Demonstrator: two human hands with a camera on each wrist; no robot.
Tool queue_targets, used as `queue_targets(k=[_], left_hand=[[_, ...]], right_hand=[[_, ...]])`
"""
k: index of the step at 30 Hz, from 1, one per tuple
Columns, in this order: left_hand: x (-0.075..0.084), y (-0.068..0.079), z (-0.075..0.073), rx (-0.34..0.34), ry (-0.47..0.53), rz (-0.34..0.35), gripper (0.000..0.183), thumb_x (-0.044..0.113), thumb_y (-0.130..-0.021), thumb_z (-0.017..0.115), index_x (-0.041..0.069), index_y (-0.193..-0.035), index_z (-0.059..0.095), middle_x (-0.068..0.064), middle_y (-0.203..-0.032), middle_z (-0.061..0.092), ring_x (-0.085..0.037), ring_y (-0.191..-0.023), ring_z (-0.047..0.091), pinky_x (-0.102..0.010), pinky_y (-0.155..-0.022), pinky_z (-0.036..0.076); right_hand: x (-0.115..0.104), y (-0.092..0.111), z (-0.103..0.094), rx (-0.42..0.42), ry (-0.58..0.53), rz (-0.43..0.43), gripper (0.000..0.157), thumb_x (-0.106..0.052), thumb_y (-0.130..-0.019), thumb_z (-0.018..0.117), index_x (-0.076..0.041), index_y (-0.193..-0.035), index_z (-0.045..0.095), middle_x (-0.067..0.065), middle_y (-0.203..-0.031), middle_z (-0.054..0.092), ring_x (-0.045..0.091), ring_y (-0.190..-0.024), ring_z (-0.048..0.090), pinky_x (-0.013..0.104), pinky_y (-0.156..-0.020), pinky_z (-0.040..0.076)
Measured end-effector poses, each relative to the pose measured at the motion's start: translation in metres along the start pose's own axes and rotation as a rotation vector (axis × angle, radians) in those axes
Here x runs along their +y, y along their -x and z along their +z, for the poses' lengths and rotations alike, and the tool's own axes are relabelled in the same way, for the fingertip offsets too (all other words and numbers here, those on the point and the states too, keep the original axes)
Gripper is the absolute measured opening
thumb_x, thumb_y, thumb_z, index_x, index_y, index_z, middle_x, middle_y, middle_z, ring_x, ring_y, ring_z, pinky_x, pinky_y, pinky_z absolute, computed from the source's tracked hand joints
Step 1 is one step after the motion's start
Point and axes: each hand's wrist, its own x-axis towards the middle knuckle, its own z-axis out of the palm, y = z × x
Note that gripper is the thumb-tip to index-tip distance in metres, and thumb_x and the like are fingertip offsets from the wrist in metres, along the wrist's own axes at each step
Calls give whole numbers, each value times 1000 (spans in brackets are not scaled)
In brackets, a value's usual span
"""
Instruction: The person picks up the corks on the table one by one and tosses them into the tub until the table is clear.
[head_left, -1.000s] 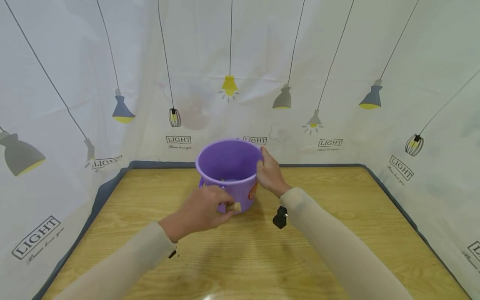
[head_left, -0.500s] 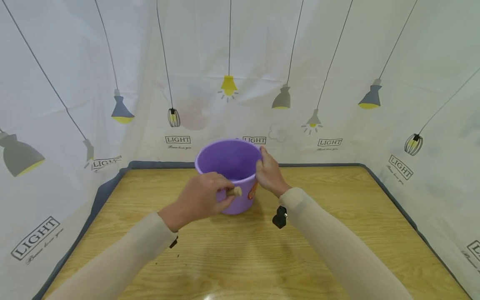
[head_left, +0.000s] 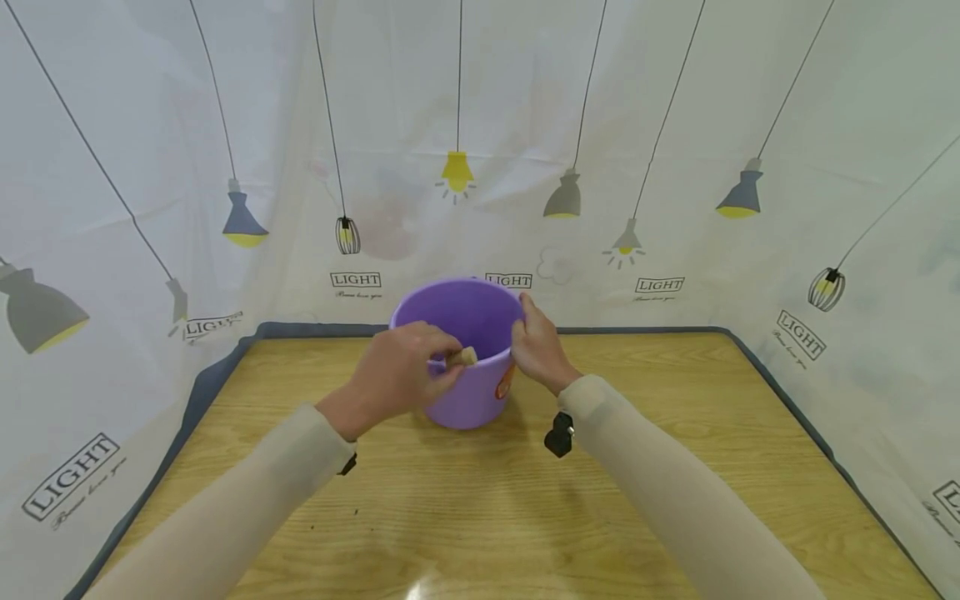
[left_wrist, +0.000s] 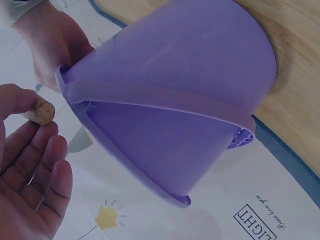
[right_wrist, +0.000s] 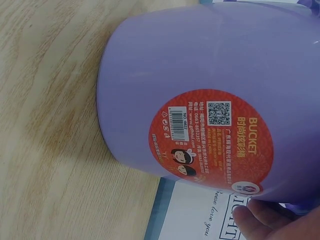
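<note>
A purple bucket stands upright on the wooden table. Between thumb and fingers my left hand pinches a cork, held at the near side of the bucket's rim; in the left wrist view the cork shows its round end, apart from the bucket. My right hand holds the bucket at the right of its rim, with some fingers hidden. The handle hangs down the bucket's side. A red round label faces the right wrist view. The bucket's bottom inside is hidden from the head view.
The wooden table has a dark blue border along its back and sides. Behind and beside it hangs a white cloth printed with lamps. Small dark specks lie on the tabletop.
My left hand has risen with the cork from low in front of the bucket up to its near rim. The right hand and the bucket stay in place.
</note>
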Motion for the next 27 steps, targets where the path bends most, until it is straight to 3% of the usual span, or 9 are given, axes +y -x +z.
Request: queue_targets(k=[10, 27], left_hand=[[-9, -9, 0, -11, -43, -50, 11, 18, -84, 83, 8, -87, 78, 0, -78, 73, -18, -70, 68, -30, -62, 57], [-28, -17, 4, -201, -83, -274, 18, 26, -92, 77, 9, -96, 80, -1, -88, 76, -16, -78, 68, -31, -65, 59]], right_hand=[[-1, 1, 0, -2, 0, -14, 60, -15, -107, 28, 2, -162, 14, 20, -167, 21, 31, -155, 20, 43, -126, 18], [-1, 0, -1, 1, 5, -40, 60, -12, -106, 28, 5, -162, 15, 24, -166, 24, 33, -154, 21, 43, -125, 19]])
